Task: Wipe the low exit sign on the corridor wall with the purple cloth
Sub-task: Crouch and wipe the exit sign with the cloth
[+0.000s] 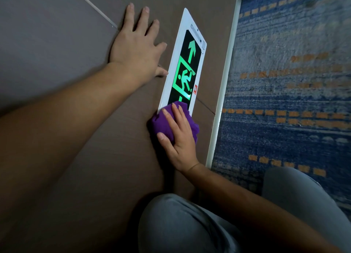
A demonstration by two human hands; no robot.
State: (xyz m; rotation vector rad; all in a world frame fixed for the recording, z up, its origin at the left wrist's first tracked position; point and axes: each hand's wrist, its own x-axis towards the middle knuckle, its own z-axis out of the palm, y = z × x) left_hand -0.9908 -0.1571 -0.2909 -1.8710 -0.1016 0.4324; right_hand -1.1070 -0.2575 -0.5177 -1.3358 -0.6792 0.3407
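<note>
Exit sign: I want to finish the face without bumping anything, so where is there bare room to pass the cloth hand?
The exit sign face is bare from the purple cloth up to its far end. The wall strip between sign and white skirting is bare but narrow. It is crowded on the other side, where the left hand lies flat, thumb at the frame, and under the right hand.

Free room: brown wall panel (57, 34) bare across upper left of frame; exit sign (187, 66) face uncovered from its middle to its upper end.
Obstacles: left hand (135, 49) flat on wall, just beside sign's left edge; right hand (179, 136) pressing purple cloth (161, 122) over sign's lower end; white skirting strip (226, 72) closing right side; knees (180, 224) filling lower frame.
</note>
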